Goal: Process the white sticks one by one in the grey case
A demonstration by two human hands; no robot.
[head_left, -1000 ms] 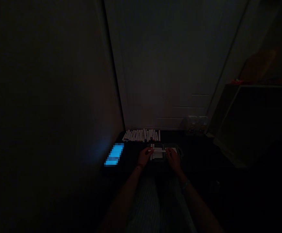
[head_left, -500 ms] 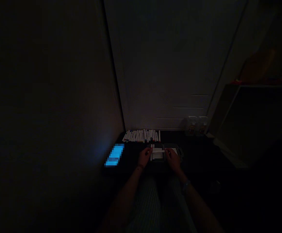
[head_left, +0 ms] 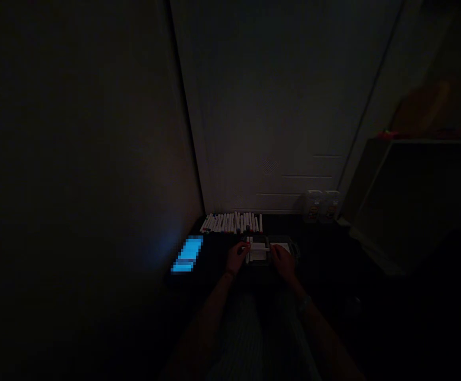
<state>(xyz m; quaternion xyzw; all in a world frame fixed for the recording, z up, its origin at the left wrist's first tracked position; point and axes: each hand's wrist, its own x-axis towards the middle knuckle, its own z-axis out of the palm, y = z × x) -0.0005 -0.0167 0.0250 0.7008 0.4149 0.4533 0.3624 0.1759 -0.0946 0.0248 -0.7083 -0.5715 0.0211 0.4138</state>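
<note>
A white marker [head_left: 260, 248] lies level between my two hands, over an open clear plastic case [head_left: 270, 259]. My left hand [head_left: 236, 257] is closed in a pinch at its left end, where a small reddish patch shows. At the other end, the fingers of my right hand [head_left: 283, 259] are closed round the marker. More white markers [head_left: 248, 256] stand lengthwise in the left side of the case, beside my left fingertips. Something white and flat [head_left: 281, 247] shows in the case's right half, partly behind my right hand. Dim light hides finer detail.
Several white markers [head_left: 230, 222] with coloured ends lie in a row at the back of the dark table. A glowing blue phone-like screen [head_left: 187, 255] is on the left. Two clear plastic cases [head_left: 321, 206] stand at the back right, against a pale panel [head_left: 278, 132].
Both hands stay almost in place with the marker between them. A reddish patch now shows more plainly at my left fingertips.
</note>
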